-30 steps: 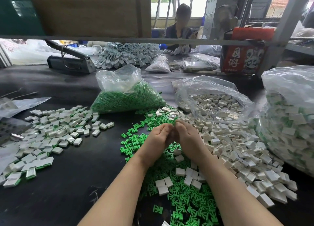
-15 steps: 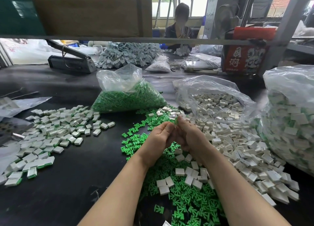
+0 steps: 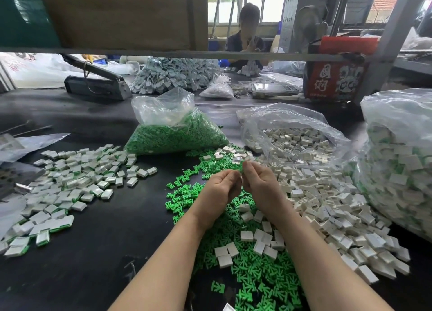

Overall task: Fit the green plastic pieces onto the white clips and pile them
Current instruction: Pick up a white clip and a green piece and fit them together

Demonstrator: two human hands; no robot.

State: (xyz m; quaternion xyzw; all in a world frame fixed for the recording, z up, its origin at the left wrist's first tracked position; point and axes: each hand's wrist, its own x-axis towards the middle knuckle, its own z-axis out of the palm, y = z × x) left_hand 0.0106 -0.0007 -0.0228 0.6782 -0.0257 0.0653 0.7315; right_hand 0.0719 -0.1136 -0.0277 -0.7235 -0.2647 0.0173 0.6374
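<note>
I'm at a black table point(image 3: 98, 252) in a workshop. Below my wrists lie loose green pieces point(image 3: 252, 271) and white clips point(image 3: 327, 207), too many to count. My left hand point(image 3: 218, 189) and right hand point(image 3: 261, 189) meet fingertip to fingertip, curled; a bit of green shows between them, though what each grips I cannot tell. I judge I'm mid-fit; next comes dropping it on the finished pile point(image 3: 70, 184) left of my hands. Beyond: three bags, green point(image 3: 175, 135), white point(image 3: 292, 142), assembled point(image 3: 402, 161).

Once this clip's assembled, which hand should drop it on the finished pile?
Probably left. The left hand is on the side of the finished pile, across bare mat. The right hand sits beside the loose white clips.
</note>
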